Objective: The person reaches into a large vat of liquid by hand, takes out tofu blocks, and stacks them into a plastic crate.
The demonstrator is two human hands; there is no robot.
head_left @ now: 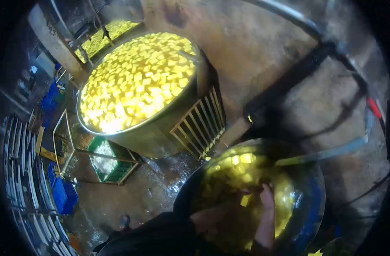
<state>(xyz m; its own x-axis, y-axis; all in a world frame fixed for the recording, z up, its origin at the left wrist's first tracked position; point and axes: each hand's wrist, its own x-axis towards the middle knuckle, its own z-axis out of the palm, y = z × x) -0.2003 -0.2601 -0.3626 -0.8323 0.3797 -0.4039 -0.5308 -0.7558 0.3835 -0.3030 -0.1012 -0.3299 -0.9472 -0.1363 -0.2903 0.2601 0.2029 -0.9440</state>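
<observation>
Both my arms reach into a large dark round tub (318, 200) that holds murky yellowish liquid and several yellow blocks (235, 164). My right hand (267, 196) is at the liquid near the tub's middle, with its fingers partly hidden. One yellow block (245, 200) lies just left of it, apart from the fingers. The left forearm (207, 219) enters from the lower left, and my left hand is lost in the dark, blurred liquid. A pale hose or pipe (323, 154) extends over the tub's right rim.
A big round vat (137, 132) of yellow blocks in liquid stands ahead, with a slatted wooden rack (199, 123) against it. On the wet floor are a green crate (111, 170) with white contents, a wooden frame (73, 150) and a blue crate (64, 196). Slatted racks (22, 162) line the left.
</observation>
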